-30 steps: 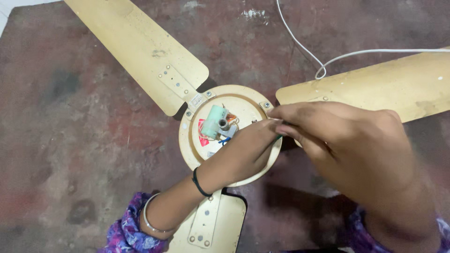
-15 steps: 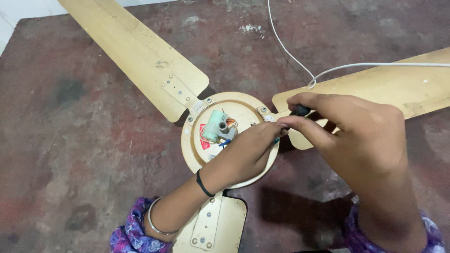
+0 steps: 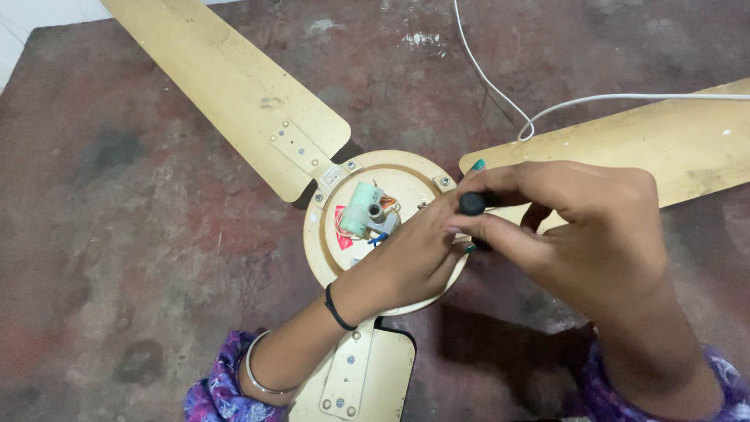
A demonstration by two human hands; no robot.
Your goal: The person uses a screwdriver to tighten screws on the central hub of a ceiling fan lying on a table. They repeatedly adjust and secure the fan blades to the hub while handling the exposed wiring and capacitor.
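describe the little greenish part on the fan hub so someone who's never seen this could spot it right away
A cream ceiling fan lies on a reddish floor, three blades meeting at a round hub. At the hub's centre, beside the left hand, sits a pale green cylinder. Only it is green; neighbours are red and blue wires.

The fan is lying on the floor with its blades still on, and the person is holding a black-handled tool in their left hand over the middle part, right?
Almost. The black-handled tool is in the right hand, not the left. The left hand rests on the fan's round middle part. The head view shows this. The fan does lie on the floor with its blades on.
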